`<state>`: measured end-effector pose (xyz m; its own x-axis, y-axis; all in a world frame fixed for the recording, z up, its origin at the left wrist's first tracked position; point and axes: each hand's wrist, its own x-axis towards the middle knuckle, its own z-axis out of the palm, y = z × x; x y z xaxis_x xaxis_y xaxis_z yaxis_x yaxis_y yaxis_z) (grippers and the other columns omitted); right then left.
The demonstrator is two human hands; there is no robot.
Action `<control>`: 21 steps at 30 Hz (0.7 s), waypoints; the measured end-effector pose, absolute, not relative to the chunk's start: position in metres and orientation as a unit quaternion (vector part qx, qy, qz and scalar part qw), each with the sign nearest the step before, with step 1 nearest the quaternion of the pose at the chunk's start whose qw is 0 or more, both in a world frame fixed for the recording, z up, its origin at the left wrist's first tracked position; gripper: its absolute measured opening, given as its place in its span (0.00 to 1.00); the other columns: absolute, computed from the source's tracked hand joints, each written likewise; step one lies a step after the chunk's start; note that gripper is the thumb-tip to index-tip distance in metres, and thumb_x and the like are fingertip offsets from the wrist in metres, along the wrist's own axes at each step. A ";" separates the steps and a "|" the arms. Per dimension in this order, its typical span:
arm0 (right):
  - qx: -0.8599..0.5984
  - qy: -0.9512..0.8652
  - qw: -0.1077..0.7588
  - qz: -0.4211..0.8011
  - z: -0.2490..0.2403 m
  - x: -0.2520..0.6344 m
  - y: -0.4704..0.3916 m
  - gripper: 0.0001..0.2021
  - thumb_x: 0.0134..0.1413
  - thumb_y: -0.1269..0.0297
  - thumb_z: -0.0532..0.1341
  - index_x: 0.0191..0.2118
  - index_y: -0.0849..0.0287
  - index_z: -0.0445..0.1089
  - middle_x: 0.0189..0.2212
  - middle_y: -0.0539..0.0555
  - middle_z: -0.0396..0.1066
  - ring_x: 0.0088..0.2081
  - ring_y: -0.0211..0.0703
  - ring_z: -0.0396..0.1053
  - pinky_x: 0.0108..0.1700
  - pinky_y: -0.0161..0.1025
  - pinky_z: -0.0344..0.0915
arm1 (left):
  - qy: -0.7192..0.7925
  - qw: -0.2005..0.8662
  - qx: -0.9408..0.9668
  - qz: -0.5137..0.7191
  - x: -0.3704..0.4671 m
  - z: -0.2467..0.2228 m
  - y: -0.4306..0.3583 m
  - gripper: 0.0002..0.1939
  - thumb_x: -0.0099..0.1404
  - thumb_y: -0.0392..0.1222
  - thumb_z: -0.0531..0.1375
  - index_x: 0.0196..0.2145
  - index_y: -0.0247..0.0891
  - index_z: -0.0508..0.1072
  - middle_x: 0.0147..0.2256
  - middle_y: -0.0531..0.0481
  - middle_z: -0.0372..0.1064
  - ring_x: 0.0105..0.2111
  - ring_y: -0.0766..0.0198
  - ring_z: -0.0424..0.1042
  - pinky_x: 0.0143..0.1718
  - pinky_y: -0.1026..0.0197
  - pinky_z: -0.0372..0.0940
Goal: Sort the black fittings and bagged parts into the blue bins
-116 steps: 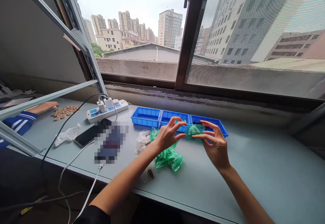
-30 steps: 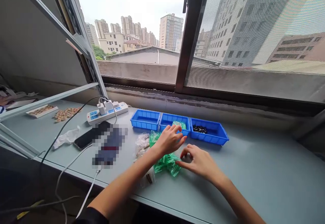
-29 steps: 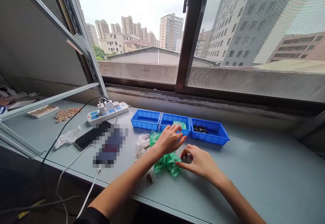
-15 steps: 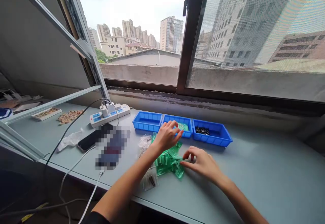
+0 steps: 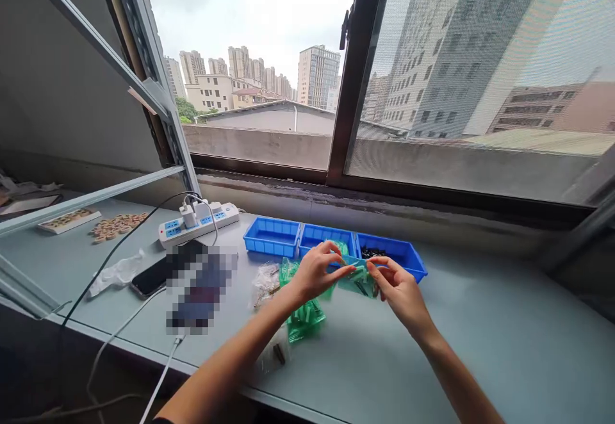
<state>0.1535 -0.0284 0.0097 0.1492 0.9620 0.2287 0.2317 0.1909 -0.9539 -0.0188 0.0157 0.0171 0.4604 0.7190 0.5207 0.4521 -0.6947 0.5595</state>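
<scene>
A small green plastic bag is held up in front of the blue bins. My right hand pinches its right end between thumb and fingers. At its left end, my left hand closes thumb and fingertips on the edge. Below my left hand lies a pile of similar green bags on the table. Clear bags with small pieces sit left of the pile, and a clear bag with dark pieces lies nearer the front edge.
Three blue bins stand in a row: the left bin, the middle bin with green items, the right bin with black parts. Leftward are a power strip, a black phone, cables and wooden pieces.
My right hand has lifted a green bag from the pile, up and towards the bins. My left hand, earlier above the pile with fingers apart, now grips the bag's other end. The view shifted slightly.
</scene>
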 end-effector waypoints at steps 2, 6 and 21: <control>-0.519 -0.542 0.560 0.352 0.009 0.151 -0.028 0.25 0.41 0.39 0.60 0.34 0.59 0.68 0.14 0.45 0.63 0.14 0.34 0.58 0.15 0.33 0.56 | 0.334 0.277 0.797 0.420 -0.016 0.017 0.015 0.20 0.58 0.56 0.58 0.22 0.37 0.72 0.33 0.48 0.67 0.35 0.63 0.67 0.35 0.61 0.62; -0.483 -0.533 0.578 0.386 0.006 0.146 -0.028 0.27 0.38 0.43 0.64 0.41 0.59 0.68 0.25 0.51 0.71 0.17 0.37 0.65 0.13 0.32 0.57 | 0.355 0.419 0.708 0.444 -0.013 0.019 0.017 0.24 0.53 0.60 0.60 0.18 0.35 0.70 0.29 0.48 0.65 0.30 0.65 0.66 0.28 0.64 0.60; -0.493 -0.662 0.547 0.140 0.011 0.151 -0.035 0.12 0.52 0.52 0.57 0.27 0.55 0.68 0.36 0.56 0.72 0.39 0.47 0.71 0.31 0.39 0.71 | 0.354 0.381 0.718 0.462 -0.012 0.023 0.013 0.02 0.50 0.34 0.63 0.25 0.36 0.73 0.37 0.49 0.63 0.32 0.69 0.64 0.27 0.68 0.58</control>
<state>0.1512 -0.0350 0.0110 0.0839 0.8057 0.5864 0.5003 0.4748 -0.7240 -0.0121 0.0130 0.0229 0.3219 0.8609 0.3941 0.1555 -0.4587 0.8749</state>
